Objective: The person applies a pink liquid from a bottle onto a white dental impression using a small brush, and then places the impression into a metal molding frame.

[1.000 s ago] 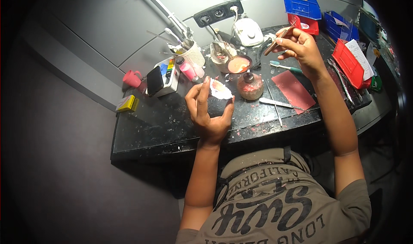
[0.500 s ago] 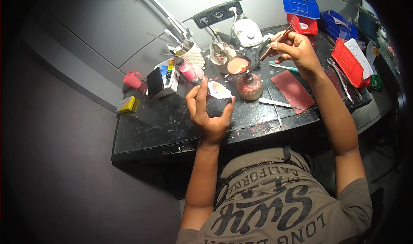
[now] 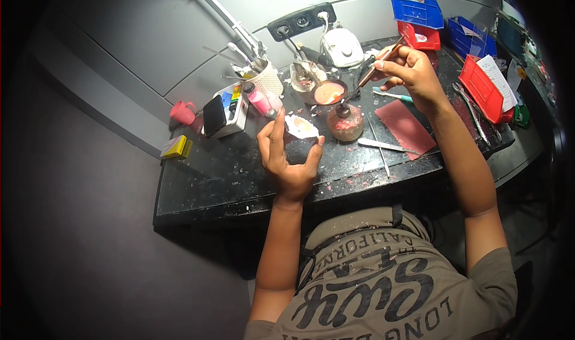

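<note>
My left hand (image 3: 288, 175) is closed by its fingertips and thumb on the edges of a white plaster dental cast (image 3: 300, 127) with a pinkish-orange patch on it, raised over the black bench. Farther right, my right hand (image 3: 414, 76) pinches a slim brown-handled wax tool (image 3: 367, 77), its tip slanting down to the left. Below that tip is a round glass spirit lamp (image 3: 345, 126) with a dark top; I cannot make out a flame. Behind the lamp sits a dark pan (image 3: 329, 92) of pink wax. A pink wax sheet (image 3: 406, 126) lies beneath my right forearm.
A white-handled knife (image 3: 383, 144) crosses a thin metal tool (image 3: 377, 148) near the front edge. A toothbrush (image 3: 392, 95), pink bottle (image 3: 257, 98), tool basket (image 3: 266, 82) and phone (image 3: 214, 115) stand or lie around. Red bins (image 3: 482, 88) and blue bins (image 3: 416, 10) line the right.
The whole view has shifted very slightly. Both hands keep their holds, and the cast and wax tool stay in nearly the same places.
</note>
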Motion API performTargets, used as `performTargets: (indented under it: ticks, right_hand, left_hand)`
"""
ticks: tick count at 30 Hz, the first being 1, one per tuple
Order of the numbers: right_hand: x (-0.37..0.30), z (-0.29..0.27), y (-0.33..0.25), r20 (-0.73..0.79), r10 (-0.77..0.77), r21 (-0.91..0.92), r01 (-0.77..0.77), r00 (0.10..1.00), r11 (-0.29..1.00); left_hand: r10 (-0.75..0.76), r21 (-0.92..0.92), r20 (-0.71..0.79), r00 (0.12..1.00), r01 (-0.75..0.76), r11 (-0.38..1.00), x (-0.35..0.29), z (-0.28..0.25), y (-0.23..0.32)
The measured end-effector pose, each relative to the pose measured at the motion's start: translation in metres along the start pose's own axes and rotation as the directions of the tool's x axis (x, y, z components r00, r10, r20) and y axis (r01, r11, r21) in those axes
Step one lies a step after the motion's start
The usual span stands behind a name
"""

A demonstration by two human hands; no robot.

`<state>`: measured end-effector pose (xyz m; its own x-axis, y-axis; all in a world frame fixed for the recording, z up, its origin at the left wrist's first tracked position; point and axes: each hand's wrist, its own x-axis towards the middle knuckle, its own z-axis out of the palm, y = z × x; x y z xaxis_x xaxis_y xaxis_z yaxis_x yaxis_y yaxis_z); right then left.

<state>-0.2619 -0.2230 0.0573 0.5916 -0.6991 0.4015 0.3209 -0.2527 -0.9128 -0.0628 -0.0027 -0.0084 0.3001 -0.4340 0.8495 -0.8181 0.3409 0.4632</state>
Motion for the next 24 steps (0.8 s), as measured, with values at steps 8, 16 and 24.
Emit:
performTargets:
  ticks: [8,16,24]
  right_hand:
    - [0.0006,0.0003,0.0010,-0.004,0.003,0.022,-0.003,1.000,1.000]
    - [0.0000,0.0007,0.0012,0.009,-0.001,0.030,0.001,1.000,1.000]
    - [-0.0037,0.0019,-0.0031,0.024,-0.001,0.046,0.000,1.000,0.999]
  left_hand:
    - [-0.002,-0.018,0.010,1.000,0.002,1.000,0.0002,-0.0002,-0.0005]
    - [-0.002,-0.089,0.023,1.000,0.004,0.996,-0.0004,0.0011,0.0004]
    - [0.077,-0.044,0.092,0.993,-0.073,0.996,0.0001,-0.0027,0.0011]
